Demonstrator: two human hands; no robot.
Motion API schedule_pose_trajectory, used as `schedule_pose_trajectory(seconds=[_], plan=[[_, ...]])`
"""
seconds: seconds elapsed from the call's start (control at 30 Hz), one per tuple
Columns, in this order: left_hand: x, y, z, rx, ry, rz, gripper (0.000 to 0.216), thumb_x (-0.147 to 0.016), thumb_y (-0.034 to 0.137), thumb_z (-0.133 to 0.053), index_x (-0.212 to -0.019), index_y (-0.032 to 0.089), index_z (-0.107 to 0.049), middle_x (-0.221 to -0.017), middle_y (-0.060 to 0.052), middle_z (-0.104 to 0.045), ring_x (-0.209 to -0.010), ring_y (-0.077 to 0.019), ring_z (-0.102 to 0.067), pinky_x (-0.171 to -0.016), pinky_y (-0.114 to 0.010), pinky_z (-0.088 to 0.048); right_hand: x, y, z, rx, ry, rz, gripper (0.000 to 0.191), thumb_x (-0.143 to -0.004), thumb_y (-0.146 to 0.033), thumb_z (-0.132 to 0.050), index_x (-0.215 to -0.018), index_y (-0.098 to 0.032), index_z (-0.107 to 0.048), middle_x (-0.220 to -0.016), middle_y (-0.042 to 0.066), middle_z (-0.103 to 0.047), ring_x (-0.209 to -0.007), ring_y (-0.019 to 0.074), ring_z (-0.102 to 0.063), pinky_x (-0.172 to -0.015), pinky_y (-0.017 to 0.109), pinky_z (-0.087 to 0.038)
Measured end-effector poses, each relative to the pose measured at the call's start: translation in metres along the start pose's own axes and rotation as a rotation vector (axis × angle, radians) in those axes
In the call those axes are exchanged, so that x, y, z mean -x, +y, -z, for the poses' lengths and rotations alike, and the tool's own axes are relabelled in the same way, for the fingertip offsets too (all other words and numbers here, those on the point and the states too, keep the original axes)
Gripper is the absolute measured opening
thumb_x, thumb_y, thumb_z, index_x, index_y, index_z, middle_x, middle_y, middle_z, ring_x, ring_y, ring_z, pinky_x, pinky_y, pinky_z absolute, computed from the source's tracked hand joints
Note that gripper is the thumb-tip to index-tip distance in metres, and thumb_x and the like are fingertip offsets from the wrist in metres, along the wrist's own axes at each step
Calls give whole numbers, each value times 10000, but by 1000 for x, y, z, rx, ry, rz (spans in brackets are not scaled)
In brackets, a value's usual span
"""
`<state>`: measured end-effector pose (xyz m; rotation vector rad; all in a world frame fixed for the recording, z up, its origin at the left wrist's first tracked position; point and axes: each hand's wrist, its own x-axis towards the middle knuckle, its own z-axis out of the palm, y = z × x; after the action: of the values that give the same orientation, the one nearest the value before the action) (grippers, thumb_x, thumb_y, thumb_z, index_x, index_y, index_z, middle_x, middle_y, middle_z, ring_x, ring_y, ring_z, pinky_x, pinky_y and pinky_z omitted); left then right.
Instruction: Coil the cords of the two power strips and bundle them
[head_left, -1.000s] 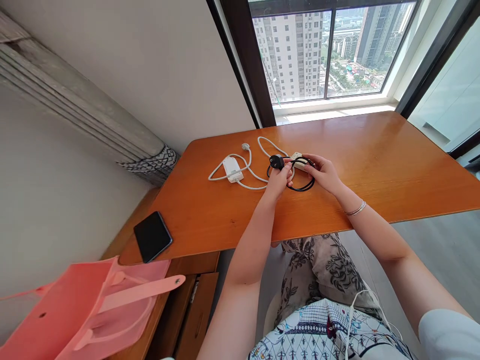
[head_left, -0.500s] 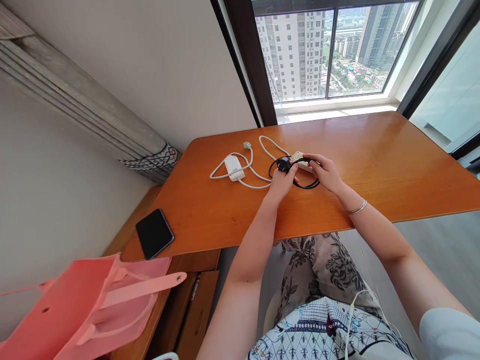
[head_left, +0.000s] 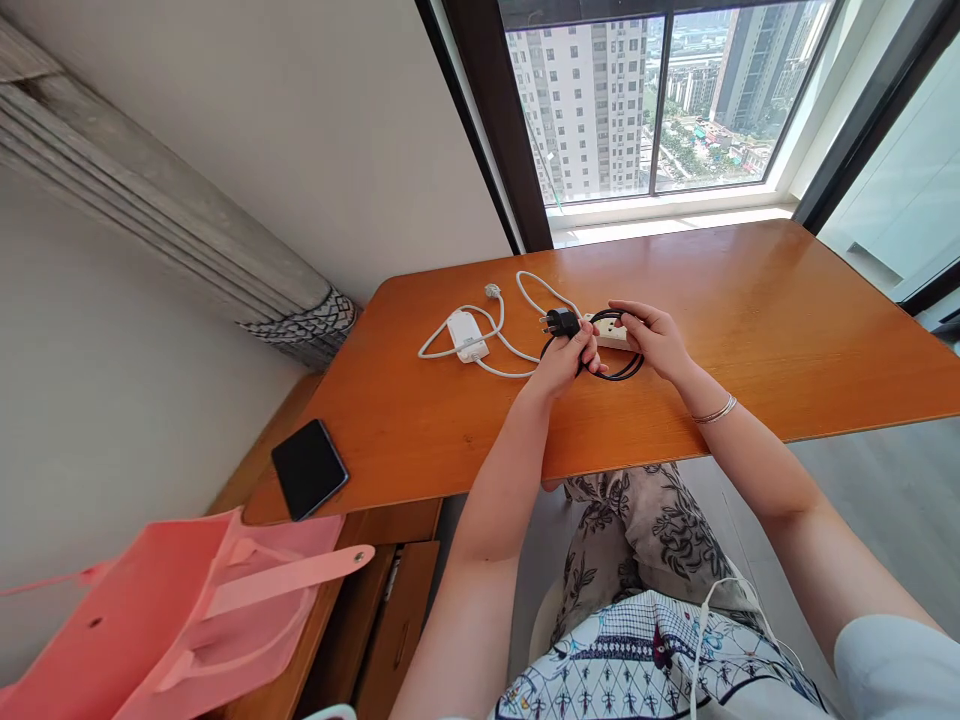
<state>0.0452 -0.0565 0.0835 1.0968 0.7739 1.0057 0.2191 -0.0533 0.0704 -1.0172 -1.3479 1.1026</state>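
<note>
My left hand point(head_left: 562, 362) is closed around a black power cord point(head_left: 628, 372), close to its plug point(head_left: 561, 322). The plug's prongs point left. My right hand point(head_left: 655, 344) pinches the looped far side of the same cord, so the coil hangs between both hands above the table. Partly hidden behind the cord and my fingers is a cream power strip point(head_left: 613, 334). To the left lies a white box point(head_left: 467, 336) with a white cable point(head_left: 504, 374) looped across it. That cable has a white plug point(head_left: 492, 291).
The wooden table point(head_left: 420, 440) carries a black tablet or phone point(head_left: 309, 468) near its left front corner. A pink bag point(head_left: 172, 610) stands at the lower left beside a wooden cabinet point(head_left: 397, 630). Behind the table is a window point(head_left: 592, 110); a tied curtain point(head_left: 187, 210) hangs left.
The black plug has turned in my left hand, and its prongs now show toward the left. The cord loops have shifted slightly, showing more of the power strip.
</note>
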Motion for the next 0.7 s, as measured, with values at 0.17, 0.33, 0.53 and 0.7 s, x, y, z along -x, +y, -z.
schedule_pose_trajectory(seconds=[0.17, 0.33, 0.53, 0.7], plan=[[1, 5, -5, 128, 73, 74, 444, -859, 566, -747, -778, 197, -515, -476, 127, -324, -388, -52, -343, -481, -195, -488, 3, -6, -2, -95, -20, -26, 420, -843, -454, -705, -1195, -224, -696, -846, -6, -667, -601, 100, -520, -590, 256, -493], [0, 12, -8, 254, 289, -11, 480, -890, 555, -721, -718, 204, -442, -476, 120, -281, -385, -39, -311, -461, -161, -423, 7, -12, -6, -207, -130, -118, 380, -807, -467, -762, -1078, -214, -680, -840, 4, -696, -833, 158, -673, -851, 320, -585], [-2, 11, -7, 268, 324, -8, 490, -901, 549, -707, -687, 200, -438, -484, 93, -363, -417, -53, -382, -481, -175, -440, 4, -4, -7, -111, -59, -112, 373, -841, -582, -706, -861, -219, -622, -719, -12, -635, -703, 147, -639, -714, 285, -567], [-6, 4, -5, 199, 351, -26, 480, -929, 494, -685, -636, 193, -451, -467, 72, -404, -419, -62, -414, -503, -188, -472, 1, 4, -4, -40, -50, -76, 381, -874, -599, -659, -823, -227, -592, -702, -15, -608, -688, 138, -606, -709, 270, -539]])
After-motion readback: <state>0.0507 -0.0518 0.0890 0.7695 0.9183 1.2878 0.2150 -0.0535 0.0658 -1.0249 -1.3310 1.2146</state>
